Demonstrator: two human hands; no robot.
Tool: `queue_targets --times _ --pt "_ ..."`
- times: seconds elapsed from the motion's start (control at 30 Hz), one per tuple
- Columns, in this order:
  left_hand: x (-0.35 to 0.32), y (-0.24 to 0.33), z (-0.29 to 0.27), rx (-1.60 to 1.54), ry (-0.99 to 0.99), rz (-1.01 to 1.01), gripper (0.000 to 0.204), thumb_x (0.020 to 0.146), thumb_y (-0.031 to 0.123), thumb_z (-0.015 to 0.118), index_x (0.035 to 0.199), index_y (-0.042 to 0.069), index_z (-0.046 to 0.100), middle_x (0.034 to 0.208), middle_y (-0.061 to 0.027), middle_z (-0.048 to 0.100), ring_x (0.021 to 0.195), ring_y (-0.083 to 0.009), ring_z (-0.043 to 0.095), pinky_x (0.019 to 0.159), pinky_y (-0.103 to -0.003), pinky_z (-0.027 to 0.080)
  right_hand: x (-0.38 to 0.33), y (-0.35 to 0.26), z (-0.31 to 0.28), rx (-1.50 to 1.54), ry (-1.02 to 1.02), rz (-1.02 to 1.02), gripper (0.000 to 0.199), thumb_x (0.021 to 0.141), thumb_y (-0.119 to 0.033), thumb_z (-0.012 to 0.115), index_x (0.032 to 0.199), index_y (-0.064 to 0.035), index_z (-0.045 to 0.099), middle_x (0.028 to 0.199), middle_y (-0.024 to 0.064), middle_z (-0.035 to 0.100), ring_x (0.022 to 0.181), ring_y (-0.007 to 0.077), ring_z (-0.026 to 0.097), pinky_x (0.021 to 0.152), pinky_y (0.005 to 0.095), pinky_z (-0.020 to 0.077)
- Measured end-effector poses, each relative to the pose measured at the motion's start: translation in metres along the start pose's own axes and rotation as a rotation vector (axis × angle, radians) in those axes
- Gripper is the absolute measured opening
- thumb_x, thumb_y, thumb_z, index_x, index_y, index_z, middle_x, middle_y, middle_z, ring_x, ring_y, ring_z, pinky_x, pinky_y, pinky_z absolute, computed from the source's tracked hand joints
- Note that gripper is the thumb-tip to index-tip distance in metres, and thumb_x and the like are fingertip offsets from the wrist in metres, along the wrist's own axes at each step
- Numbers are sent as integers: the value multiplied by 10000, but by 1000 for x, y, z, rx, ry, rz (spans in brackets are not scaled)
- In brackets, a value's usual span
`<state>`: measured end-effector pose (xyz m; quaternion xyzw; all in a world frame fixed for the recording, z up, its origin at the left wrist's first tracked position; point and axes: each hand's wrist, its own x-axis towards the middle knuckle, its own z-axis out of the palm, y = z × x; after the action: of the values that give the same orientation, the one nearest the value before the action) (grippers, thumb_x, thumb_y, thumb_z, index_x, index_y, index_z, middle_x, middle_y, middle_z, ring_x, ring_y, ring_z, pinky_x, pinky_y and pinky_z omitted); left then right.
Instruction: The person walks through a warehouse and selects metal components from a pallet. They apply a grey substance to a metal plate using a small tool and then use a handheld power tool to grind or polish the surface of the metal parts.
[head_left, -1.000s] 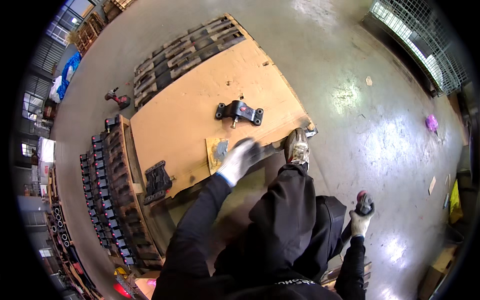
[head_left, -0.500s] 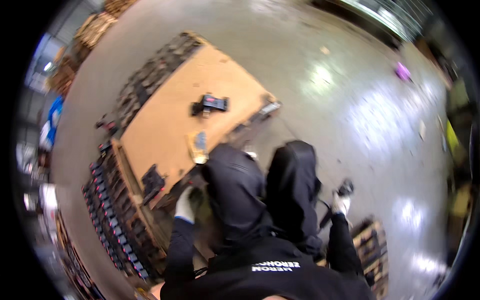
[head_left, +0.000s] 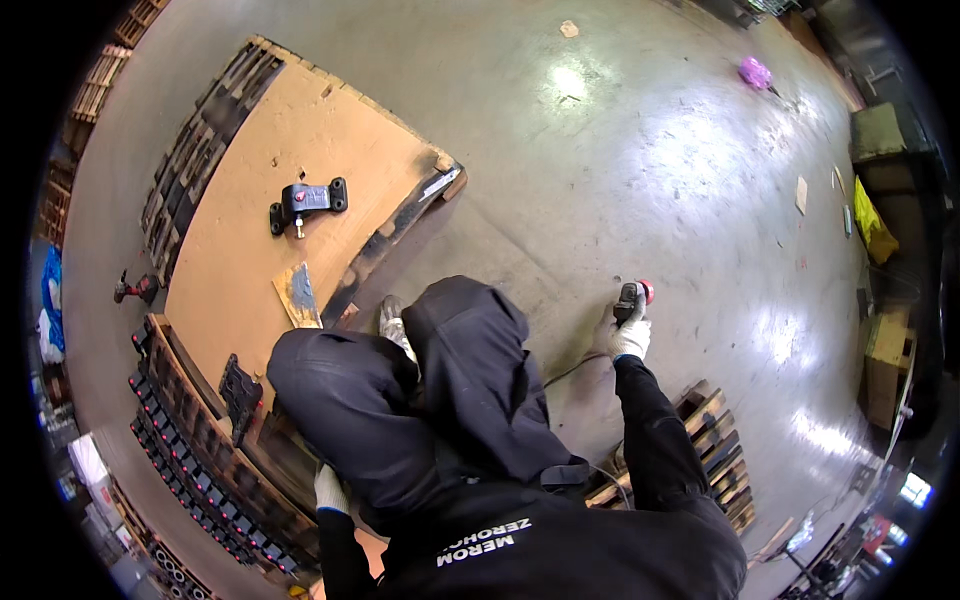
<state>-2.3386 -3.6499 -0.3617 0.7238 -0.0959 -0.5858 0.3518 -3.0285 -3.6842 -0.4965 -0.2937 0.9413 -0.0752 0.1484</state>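
Observation:
My right hand (head_left: 627,332), in a white glove, is closed around a black-and-red corded power tool (head_left: 632,298), held out over the floor to the right of my knees. A cable trails back from it. My left hand (head_left: 330,490), also gloved, is low beside my left thigh; its fingers are mostly hidden. In front of my left knee a tan cardboard-like sheet (head_left: 350,130) covers a pallet. On it rest a black metal bracket (head_left: 308,200) with a bolt sticking out and a small flat piece with a grey-blue patch (head_left: 298,295). A dark metal part (head_left: 240,395) leans at the sheet's near corner.
Several rows of black parts with red spots (head_left: 200,480) stand on the left. A red-and-black cordless drill (head_left: 135,287) lies on the floor past them. A wooden pallet (head_left: 720,450) is by my right elbow. Farther off lie a purple bundle (head_left: 755,73) and a yellow bag (head_left: 873,225).
My view has turned to the right, so the sheet and bracket appear farther left. My right hand has reached forward with the power tool. My left hand has drawn back beside my thigh.

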Motion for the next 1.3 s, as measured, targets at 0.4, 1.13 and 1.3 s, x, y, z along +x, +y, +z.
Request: queue_targets --times 0.4,1.13,1.3 --pt "-106 -27 -14 57 345 52 293 957 173 592 1209 24 606 1109 -117 687 969 -253 687 854 -375 561 21 -27 33 -17 51 13 890 873 -208 716 1565 -405 193 1135 198 645 1022 386 660 851 509 543" --pt "-167 266 133 -135 191 1153 292 969 71 615 1245 -11 565 1097 -114 673 989 -213 670 921 -357 546 -3 -64 10 548 -2 -433 692 870 42 579 1516 -94 371 1295 178 585 1125 249 604 1006 366 458" --pt "-137 302 177 -188 -177 1040 318 989 87 588 1287 -17 544 1113 -130 671 1020 -226 674 947 -379 549 -10 -179 -39 703 -238 -574 550 916 -14 590 1451 -77 476 1193 147 622 1011 200 609 918 307 487"
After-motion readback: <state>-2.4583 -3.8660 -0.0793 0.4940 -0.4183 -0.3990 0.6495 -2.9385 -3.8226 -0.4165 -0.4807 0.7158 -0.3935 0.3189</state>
